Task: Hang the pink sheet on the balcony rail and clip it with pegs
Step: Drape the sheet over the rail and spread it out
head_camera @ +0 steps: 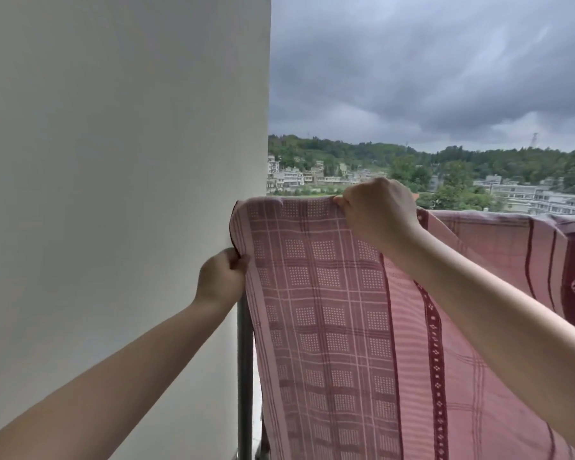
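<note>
The pink sheet (326, 293), checked with dark red stripes, hangs draped over the balcony rail, which it hides along the top. My left hand (221, 278) pinches the sheet's left edge just below its top corner, beside the wall. My right hand (379, 214) grips the sheet's top fold on the rail, fingers curled over it. A grey upright post (245, 376) of the rail shows under my left hand. No pegs are in view.
A white wall (123, 194) fills the left half, close against the sheet's left end. The sheet runs on along the rail to the right (518, 247). Beyond the rail lie buildings, wooded hills and a cloudy sky.
</note>
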A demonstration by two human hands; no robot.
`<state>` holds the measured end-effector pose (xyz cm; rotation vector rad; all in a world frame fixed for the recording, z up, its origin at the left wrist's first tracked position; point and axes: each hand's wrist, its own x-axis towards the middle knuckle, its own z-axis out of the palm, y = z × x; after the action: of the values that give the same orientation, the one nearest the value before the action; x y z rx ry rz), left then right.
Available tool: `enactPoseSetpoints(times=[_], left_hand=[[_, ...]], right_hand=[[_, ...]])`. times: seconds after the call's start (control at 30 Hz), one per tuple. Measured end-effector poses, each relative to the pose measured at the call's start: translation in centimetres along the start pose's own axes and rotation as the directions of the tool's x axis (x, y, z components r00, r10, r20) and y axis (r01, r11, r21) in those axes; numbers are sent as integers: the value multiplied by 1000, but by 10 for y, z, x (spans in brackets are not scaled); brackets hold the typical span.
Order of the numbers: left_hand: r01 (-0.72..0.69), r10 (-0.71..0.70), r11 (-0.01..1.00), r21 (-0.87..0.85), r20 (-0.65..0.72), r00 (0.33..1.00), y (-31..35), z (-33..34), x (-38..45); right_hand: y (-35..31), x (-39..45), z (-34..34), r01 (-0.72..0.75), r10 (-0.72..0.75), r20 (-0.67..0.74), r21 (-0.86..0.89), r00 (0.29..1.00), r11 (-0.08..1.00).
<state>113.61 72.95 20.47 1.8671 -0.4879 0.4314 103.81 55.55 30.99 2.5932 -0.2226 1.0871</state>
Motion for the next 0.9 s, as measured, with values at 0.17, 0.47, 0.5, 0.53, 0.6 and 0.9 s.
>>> enactPoseSetpoints(times=[0.17, 0.47, 0.5, 0.53, 0.6, 0.9], left_hand=[[-48, 16, 989, -139, -223, 975, 28, -21, 23], [-3, 74, 956, 295, -230, 970, 78, -44, 126], [4, 51, 950, 312, -168, 985, 72, -36, 128], [25, 6, 949, 315, -96, 995, 65, -28, 127], [98, -106, 965, 245, 23, 994, 51, -16, 123], [138, -141, 952, -273, 7, 990, 13, -24, 52]], right_hand=[[3, 26, -20, -160, 182, -114, 183, 977, 970], [2, 76, -3, -56, -142, 465, 386, 874, 921], [7, 74, 4, -103, -118, 556, 351, 823, 931], [12, 71, 10, -179, -71, 650, 309, 756, 934], [18, 59, 10, -308, -64, 755, 340, 652, 889], [19, 9, -2, 242, -288, 169, 249, 943, 938]])
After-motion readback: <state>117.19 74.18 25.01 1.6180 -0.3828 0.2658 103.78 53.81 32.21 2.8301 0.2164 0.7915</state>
